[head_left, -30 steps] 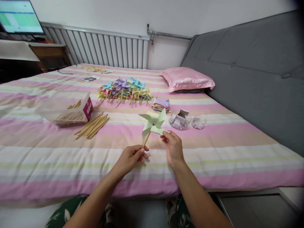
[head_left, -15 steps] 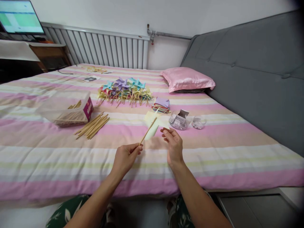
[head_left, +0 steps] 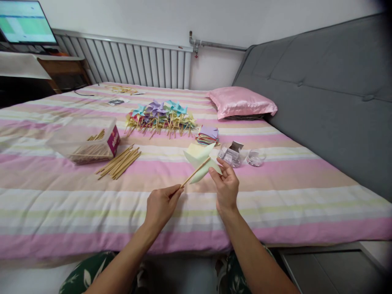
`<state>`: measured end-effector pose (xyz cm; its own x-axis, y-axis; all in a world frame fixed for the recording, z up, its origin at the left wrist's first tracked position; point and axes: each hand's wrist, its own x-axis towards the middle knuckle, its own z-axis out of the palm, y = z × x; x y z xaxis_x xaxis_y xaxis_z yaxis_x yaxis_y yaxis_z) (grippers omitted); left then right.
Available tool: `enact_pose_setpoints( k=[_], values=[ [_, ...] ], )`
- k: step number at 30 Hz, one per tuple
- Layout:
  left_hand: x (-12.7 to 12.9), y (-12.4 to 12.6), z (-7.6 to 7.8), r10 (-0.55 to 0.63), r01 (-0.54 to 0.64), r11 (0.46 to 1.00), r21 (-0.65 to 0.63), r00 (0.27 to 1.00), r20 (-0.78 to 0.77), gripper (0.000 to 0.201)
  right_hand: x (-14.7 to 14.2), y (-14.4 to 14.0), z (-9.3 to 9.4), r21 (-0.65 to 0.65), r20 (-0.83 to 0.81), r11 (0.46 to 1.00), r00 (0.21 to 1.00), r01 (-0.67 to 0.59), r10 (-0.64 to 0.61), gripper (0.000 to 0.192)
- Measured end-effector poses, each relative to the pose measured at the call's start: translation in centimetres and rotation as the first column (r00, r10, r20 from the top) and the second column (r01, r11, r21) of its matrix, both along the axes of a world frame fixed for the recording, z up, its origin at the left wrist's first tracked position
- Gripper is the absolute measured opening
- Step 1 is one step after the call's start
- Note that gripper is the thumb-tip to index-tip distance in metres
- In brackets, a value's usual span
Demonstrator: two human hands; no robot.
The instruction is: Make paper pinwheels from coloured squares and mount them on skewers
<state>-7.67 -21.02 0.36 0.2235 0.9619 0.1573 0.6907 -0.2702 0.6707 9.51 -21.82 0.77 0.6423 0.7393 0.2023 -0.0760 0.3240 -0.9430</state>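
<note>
Pinched in my left hand is the lower end of a thin wooden stick, slanting up to the right. Its upper end lies across the middle of a pale green paper pinwheel with curved blades. My right hand grips the pinwheel's right blade between thumb and fingers. Whether the stick is fastened to the paper, I cannot tell. Just beyond my right hand stands a clear round tub with a small dark box in it, beside a clear lid holding small shiny pieces.
Loose sticks lie left, by a clear plastic box of more sticks. Several finished pinwheels are heaped at mid-bed, near a stack of coloured paper. A pink pillow rests against the grey headboard.
The stick has tipped down to the right, and its upper end now crosses the pinwheel's centre. The pinwheel has turned, so its blades show more. My right hand has shifted slightly right.
</note>
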Motion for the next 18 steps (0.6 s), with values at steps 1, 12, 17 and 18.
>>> enact_pose_setpoints(
  k=[1, 12, 17, 18],
  values=[
    [0.03, -0.02, -0.02, 0.000, 0.000, 1.000, 0.007, 1.000, -0.014, 0.027, -0.01, 0.04, -0.10, 0.002, 0.012, 1.000, 1.000, -0.003, 0.003, 0.047],
    [0.22, -0.19, -0.03, -0.031, 0.031, 0.999, 0.006, 0.999, -0.017, 0.026, 0.09, 0.35, -0.75, -0.019, -0.012, 1.000, 1.000, 0.013, -0.013, 0.041],
    [0.17, -0.19, -0.04, -0.023, 0.023, 1.000, -0.002, 1.000, -0.016, 0.026, -0.06, 0.27, -0.32, -0.011, -0.074, 1.000, 0.997, 0.005, -0.006, 0.040],
    [0.17, -0.19, -0.02, -0.023, 0.023, 1.000, -0.001, 1.000, -0.016, 0.026, -0.07, 0.25, -0.21, -0.004, -0.095, 1.000, 0.995, -0.002, 0.002, 0.039]
  ],
)
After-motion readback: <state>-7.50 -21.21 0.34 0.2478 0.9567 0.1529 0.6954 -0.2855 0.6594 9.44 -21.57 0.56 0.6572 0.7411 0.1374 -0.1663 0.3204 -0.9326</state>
